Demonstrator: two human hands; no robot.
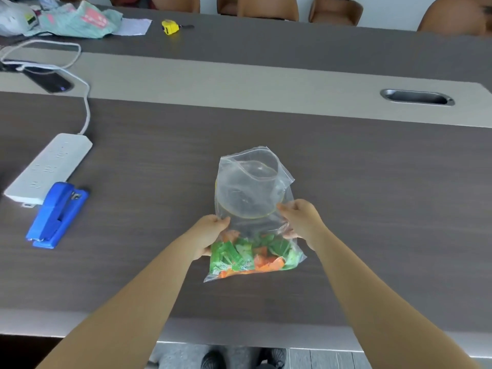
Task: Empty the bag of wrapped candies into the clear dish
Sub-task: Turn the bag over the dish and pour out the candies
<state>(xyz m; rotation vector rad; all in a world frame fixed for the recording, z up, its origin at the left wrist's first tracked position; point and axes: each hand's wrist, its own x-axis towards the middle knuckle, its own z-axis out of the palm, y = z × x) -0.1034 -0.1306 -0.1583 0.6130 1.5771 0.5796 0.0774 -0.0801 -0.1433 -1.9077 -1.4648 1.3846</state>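
One clear zip bag (254, 209) is held above the dark wood-grain table (372, 195), gripped at mid-height by two bare hands. The left hand (210, 235) clamps the bag's left edge, with the thumb on the near face and the fingers wrapped behind the film. The right hand (302, 222) clamps the bag's right edge in the same way, its thumb and fingers closed on the plastic. Both hands are closed on the bag only.

The wrapped candies (250, 257), green and orange, are all collected in the bottom of the bag, below the two hands; their number cannot be counted through the creased film. The upper part of the bag carries no candies, and its mouth gapes open, facing away from the person.

One clear dish (249, 194) is seen through the bag's upper part as a round outline with a yellowish rim, directly behind the bag; whether it rests on the table or touches the bag cannot be told.

Left of the bag, well apart, lie one blue stapler (57, 215) and, touching it on the far side, one white power strip (50, 166) with one white cable. Far beyond the bag, to the left, sits one yellow tape measure (170, 26). Beyond the bag to the right is one oval metal cable port (416, 97) set in the table.
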